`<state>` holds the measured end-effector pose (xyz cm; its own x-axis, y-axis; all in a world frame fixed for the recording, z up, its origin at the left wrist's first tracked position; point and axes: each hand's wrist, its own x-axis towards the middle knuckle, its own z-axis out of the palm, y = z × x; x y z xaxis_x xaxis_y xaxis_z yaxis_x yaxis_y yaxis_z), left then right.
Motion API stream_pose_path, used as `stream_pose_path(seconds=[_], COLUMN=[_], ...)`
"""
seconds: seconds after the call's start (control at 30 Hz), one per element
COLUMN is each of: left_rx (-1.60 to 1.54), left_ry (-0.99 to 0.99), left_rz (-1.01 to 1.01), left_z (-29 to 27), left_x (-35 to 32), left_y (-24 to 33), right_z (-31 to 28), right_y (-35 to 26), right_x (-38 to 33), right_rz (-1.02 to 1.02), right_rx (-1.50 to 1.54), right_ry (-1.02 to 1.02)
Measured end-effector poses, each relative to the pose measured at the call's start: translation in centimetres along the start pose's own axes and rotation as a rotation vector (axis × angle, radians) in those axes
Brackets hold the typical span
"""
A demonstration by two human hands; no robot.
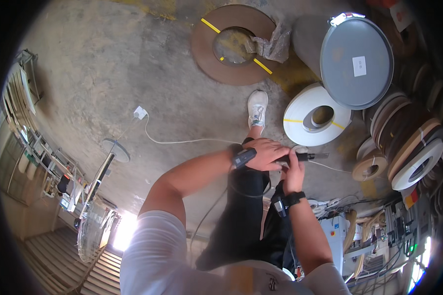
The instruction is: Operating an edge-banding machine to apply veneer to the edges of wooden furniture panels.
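Note:
My left hand (pixel 265 153) and my right hand (pixel 293 173) come together above my legs. A black-handled tool (pixel 304 157) with a thin grey blade-like tip sticks out to the right between them; it looks like a utility knife. Its handle lies in my right hand, the thumb along it. My left fingers are closed over the handle's rear end, and the grip there is partly hidden. A white ring-shaped roll of edge banding (pixel 293 110) lies on the floor just beyond the hands, to the right.
Farther off lies a large brown roll (pixel 204 54) with yellow tape and crumpled clear plastic (pixel 276 43). A grey lidded drum (pixel 339 69) stands at the right, near several stacked rolls (pixel 369 167). A white cable (pixel 182 142) crosses the floor from a white plug (pixel 140 112). A fan (pixel 88 236) stands left.

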<state>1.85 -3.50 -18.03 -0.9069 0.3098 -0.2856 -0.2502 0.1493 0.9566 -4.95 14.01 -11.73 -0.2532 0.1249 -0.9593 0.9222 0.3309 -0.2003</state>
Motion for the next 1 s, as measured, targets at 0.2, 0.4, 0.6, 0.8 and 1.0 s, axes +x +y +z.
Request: stream_pose_path(seconds=[0.2,0.4,0.6,0.8,1.0], left_rx=[0.422,0.598,0.722,0.723,0.551], left_ry=[0.402,0.452,0.679,0.615,0.342], left_rz=[-0.639,-1.021,-1.011,-0.909,-0.801], left_z=[-4.4,-5.6,-4.7,-5.8,-9.5], left_x=[5.4,14.1,15.1,8.7,0.2], left_y=[-15.5,-25.0,-27.0,-21.7,-11.9], right_z=[-5.9,-12.1,-14.9,-15.7,-15.9], right_y=[2.5,5.6,6.6,7.8,7.5], right_x=[-0.2,-0.7,-1.2,-2.7,-6.5], right_rz=[-0.011,-0.033,0.049,0.039,0.013], right_rx=[-0.079,-0.184,-0.186,-0.194,-0.197], right_ry=[0.087,0.117,0.136,0.037,-0.01])
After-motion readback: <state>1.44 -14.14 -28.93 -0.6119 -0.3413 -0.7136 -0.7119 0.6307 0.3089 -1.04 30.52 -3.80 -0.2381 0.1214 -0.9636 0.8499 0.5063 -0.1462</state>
